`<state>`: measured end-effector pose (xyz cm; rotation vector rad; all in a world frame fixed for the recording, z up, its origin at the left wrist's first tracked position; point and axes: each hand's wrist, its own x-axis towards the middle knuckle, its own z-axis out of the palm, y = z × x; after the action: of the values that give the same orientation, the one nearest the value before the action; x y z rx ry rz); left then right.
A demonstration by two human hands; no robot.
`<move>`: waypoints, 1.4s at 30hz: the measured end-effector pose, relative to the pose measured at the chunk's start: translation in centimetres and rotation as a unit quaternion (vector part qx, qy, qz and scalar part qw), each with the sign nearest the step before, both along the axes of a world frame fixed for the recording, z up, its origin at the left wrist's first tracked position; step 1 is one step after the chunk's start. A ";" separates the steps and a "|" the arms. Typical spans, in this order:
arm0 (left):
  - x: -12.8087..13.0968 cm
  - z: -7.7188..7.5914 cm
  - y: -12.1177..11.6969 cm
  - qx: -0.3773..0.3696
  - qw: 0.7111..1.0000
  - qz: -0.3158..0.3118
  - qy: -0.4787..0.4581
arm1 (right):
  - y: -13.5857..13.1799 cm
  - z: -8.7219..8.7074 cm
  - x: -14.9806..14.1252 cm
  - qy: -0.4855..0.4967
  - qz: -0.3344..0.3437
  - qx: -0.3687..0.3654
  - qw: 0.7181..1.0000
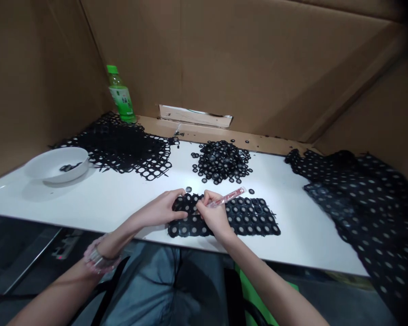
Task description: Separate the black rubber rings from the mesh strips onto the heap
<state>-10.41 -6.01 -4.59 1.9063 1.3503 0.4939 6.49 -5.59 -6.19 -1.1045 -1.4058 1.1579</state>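
Observation:
A sheet of linked black rubber rings with pale centres (248, 217) lies flat on the white table, close to its front edge. My left hand (161, 209) holds the sheet's left end, with the fingers over its top edge. My right hand (214, 213) sits just beside it, pinching a translucent pink pen-like tool (227, 197) whose tip meets the sheet between my hands. The tip itself is hidden by my fingers. A beaded bracelet (100, 258) circles my left wrist. A single loose black ring (188, 189) lies just beyond my left fingers.
A heap of loose black rings (221, 161) sits behind my hands. A large black mesh (122, 147) lies back left, and a white bowl (56, 164) holding a few black pieces stands at left. More mesh (357, 208) drapes over the right edge. A green-capped bottle (121, 94) stands against the cardboard wall (245, 59).

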 end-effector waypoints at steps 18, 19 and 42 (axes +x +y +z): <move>0.3 0.0 -1.7 0.010 0.999 -0.004 -0.045 | -0.7 0.0 -0.6 -0.137 0.042 0.074 0.987; 0.4 -0.1 -1.7 0.010 0.999 -0.003 -0.053 | -0.7 0.0 -0.7 -0.153 0.049 0.080 0.984; 0.2 0.6 -2.9 -0.033 0.996 0.002 -0.079 | -1.0 0.1 0.0 -0.086 0.064 0.022 0.994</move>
<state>-10.20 -8.92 -4.04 1.7718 1.2529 0.5835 6.44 -6.57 -6.08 -1.1175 -1.6487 1.1379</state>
